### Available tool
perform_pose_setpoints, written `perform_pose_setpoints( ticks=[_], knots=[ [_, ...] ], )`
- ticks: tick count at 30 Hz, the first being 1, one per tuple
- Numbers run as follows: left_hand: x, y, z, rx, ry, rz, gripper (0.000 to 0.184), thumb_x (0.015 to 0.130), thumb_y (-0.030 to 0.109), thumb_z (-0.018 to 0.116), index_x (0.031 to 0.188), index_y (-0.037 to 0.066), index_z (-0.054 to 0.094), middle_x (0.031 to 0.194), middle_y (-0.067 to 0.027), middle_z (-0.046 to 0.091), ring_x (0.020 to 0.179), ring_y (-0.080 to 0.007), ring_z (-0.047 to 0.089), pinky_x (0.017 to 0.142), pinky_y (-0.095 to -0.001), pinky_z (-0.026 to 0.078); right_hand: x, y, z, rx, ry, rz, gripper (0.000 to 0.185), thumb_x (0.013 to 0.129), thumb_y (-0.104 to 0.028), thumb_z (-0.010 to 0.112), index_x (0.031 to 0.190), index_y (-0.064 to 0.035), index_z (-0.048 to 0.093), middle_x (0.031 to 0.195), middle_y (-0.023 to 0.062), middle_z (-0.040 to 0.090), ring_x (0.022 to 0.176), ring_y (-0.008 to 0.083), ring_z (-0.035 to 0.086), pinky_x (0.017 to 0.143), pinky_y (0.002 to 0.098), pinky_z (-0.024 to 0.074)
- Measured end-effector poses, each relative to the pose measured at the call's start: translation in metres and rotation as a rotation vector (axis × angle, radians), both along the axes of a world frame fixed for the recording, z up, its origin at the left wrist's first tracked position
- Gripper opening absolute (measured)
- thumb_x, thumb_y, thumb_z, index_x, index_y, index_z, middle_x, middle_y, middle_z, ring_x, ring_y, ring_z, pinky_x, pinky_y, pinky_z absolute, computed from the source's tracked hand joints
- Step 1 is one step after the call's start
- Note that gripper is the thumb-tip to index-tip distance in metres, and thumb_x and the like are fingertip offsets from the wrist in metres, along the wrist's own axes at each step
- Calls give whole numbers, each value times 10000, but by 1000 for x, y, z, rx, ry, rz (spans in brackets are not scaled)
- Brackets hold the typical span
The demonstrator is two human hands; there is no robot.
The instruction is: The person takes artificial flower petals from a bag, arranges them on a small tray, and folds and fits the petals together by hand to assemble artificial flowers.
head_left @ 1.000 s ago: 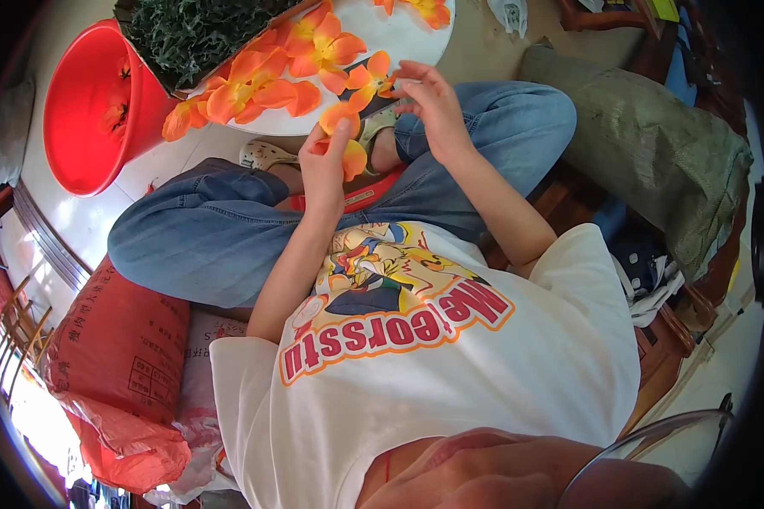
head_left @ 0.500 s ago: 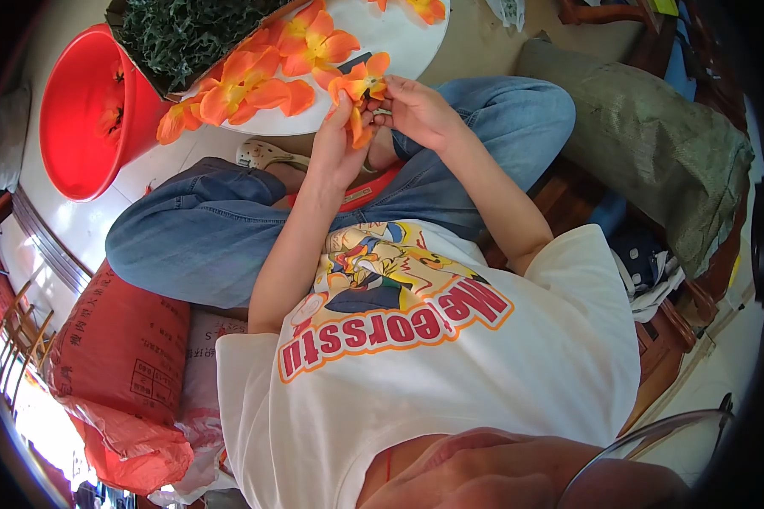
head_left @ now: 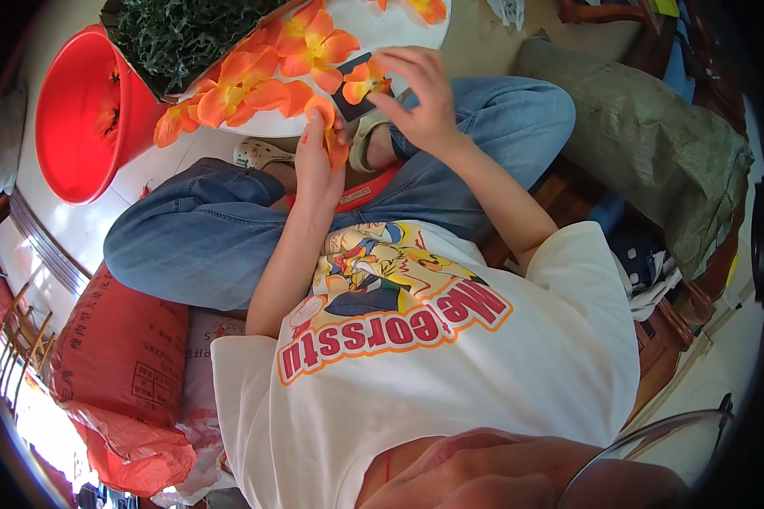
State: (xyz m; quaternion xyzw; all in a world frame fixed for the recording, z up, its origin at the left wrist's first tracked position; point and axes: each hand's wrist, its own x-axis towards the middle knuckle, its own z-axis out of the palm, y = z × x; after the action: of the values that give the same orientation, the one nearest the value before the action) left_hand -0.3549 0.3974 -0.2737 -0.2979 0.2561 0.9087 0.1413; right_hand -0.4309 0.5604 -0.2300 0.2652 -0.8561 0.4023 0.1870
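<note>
My left hand (head_left: pixel 318 157) is closed on an orange petal piece (head_left: pixel 336 144), held above the shoes just off the table's near edge. To its right, my right hand (head_left: pixel 423 100) has its fingers and thumb spread around an orange flower (head_left: pixel 365 81) with a pale centre. That flower overlaps a dark flat rectangular object (head_left: pixel 354 109) at the table's edge; whether the right thumb touches it I cannot tell. More orange flowers (head_left: pixel 242 81) lie in a row on the white round table (head_left: pixel 416 42).
A cardboard box (head_left: pixel 137 81) of dark green artificial foliage (head_left: pixel 174 38) stands at the table's left. Beside it is a red bucket (head_left: pixel 51 127) with a few flowers inside. A grey-green sack (head_left: pixel 637 136) leans at right; a red printed sack (head_left: pixel 123 348) lies at left.
My hands have parted. The right has moved up and right and opened around a flower by the table edge; the left has drawn slightly down and left, holding an orange petal piece.
</note>
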Motion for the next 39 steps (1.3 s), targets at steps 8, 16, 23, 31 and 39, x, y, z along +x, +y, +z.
perform_pose_setpoints(
  ticks=[8,16,23,31,39],
  knots=[
    [-2,2,-2,-90,23,9,239,1016,343,448,1025,117,527,876,-5,511,722,-104,451,699,-264,381,19,-19,-33,-176,-342,-79,308,802,-39,684,1106,-61,641,902,108,617,755,264,610,668,314,498],
    [0,3,-5,-74,19,67,260,999,326,499,1001,76,566,828,-24,548,689,-112,488,648,-245,409,24,-15,-33,-123,-386,-92,425,804,22,619,1221,-19,547,1102,152,563,965,278,590,813,325,487],
    [10,-1,-3,-147,33,60,265,992,320,518,1033,64,575,847,-17,554,710,-106,495,665,-242,415,38,1,-34,-780,-859,-213,346,916,-134,578,1228,12,536,1166,99,576,982,172,581,839,300,494],
    [-11,15,14,-181,21,17,269,971,295,564,1108,64,577,969,7,588,732,-84,488,671,-244,420,-4,7,-25,-826,-1302,-87,277,953,-288,570,1047,-40,650,954,24,651,906,104,591,759,291,498],
    [-33,23,13,-41,-47,25,216,918,196,647,1081,59,610,927,-2,615,683,-81,518,621,-223,430,-18,18,-37,-1042,-1475,107,226,934,-270,615,997,-59,661,882,4,644,776,94,583,692,254,480]
  ],
)
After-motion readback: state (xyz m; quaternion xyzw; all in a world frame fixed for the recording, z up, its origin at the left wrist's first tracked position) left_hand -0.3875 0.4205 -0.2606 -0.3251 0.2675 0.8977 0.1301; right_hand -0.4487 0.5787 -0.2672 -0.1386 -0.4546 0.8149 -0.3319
